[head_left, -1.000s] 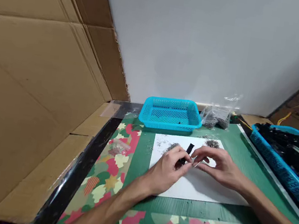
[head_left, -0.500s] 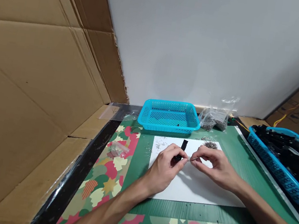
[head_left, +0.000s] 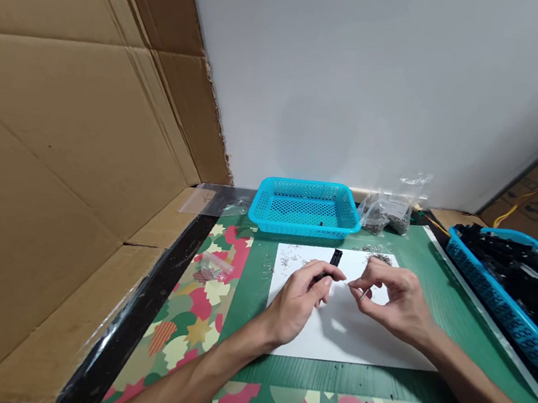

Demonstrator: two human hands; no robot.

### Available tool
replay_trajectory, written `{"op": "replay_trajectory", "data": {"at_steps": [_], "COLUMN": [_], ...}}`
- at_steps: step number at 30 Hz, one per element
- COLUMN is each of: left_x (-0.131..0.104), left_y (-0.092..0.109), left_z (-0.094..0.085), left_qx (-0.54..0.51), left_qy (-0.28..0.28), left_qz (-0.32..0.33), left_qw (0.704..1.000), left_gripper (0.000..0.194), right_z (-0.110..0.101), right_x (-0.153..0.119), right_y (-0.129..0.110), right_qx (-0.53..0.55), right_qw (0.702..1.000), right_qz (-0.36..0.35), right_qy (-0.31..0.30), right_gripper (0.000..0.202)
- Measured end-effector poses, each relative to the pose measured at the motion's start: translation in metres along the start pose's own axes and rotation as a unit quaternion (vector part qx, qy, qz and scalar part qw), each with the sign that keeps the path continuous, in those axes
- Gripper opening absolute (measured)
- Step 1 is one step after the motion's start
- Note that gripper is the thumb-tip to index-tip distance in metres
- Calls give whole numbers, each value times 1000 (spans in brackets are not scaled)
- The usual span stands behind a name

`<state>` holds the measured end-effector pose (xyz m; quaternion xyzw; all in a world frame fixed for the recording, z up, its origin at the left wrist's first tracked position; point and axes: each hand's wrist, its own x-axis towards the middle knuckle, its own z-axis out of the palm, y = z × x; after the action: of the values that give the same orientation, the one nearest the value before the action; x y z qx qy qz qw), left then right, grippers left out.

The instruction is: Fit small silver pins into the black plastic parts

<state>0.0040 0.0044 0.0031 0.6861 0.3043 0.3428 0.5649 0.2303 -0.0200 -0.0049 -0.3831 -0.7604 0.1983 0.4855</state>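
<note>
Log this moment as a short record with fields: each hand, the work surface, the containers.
left hand: pinches a small black plastic strip, its far end tilted up
right hand: fingertips at the strip's near end, on a thin metal pin; grip unclear
surface: white paper sheet on a green mat, small metal bits scattered
containers: turquoise mesh basket behind the sheet; blue basket of black parts at right
extras: clear plastic bags

I see my left hand point(head_left: 299, 300) pinching a small black plastic strip point(head_left: 332, 263) over the white paper sheet point(head_left: 354, 339). My right hand point(head_left: 393, 301), at its 3 o'clock, pinches a thin metal pin point(head_left: 353, 284). The turquoise perforated plastic basket point(head_left: 304, 208) sits at 12 o'clock.
</note>
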Motion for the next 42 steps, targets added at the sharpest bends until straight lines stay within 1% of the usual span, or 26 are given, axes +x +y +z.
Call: {"op": "replay_trajectory", "data": {"at_steps": [4, 6, 9, 11, 14, 17, 19, 24, 29, 32, 37, 40, 42], "left_x": [5, 7, 9, 9, 8, 7, 6, 5, 4, 3, 0, 0, 0], "left_y": [-5, -9, -14, -16, -15, -9, -6, -5, -9, -12, -10, -7, -6], "left_z": [0, 0, 1, 2, 5, 6, 7, 6, 5, 4, 2, 0, -2], "left_qx": [-127, -170, -197, -198, -181, -126, -89, -45, -28, -21, 21, 27, 7], "left_qy": [6, 8, 2, -1, -1, 3, 1, -3, 8, 12, 9, -7, -29], "left_qz": [13, 14, 10, 6, 3, 7, 16, 36, 26, 23, 31, 18, 7], "left_qw": [992, 985, 980, 980, 984, 992, 996, 998, 999, 999, 999, 999, 1000], "left_gripper": [36, 48, 69, 74, 66, 52, 49, 48, 49, 49, 48, 48, 47], "right_z": [2, 5, 11, 14, 14, 12, 10, 9, 12, 14, 14, 14, 15], "right_x": [1, 2, 2, 2, 1, 0, 0, 1, 1, 0, 0, 0, 0], "right_y": [-6, -9, -10, -9, -5, -3, -3, -5, -3, 0, 1, 1, 1], "right_qx": [-60, -83, -126, -154, -176, -193, -204, -201, -191, -205, -213, -206, -201], "right_qw": [996, 992, 982, 975, 969, 964, 962, 964, 966, 963, 959, 960, 962], "right_qz": [-59, -93, -143, -162, -173, -181, -179, -171, -171, -172, -180, -182, -177], "right_qy": [9, 8, 15, 12, 2, -10, -20, -14, -26, -32, -46, -55, -55], "right_gripper": [21, 20, 17, 16, 15, 16, 17, 17, 17, 16, 15, 14, 15]}}
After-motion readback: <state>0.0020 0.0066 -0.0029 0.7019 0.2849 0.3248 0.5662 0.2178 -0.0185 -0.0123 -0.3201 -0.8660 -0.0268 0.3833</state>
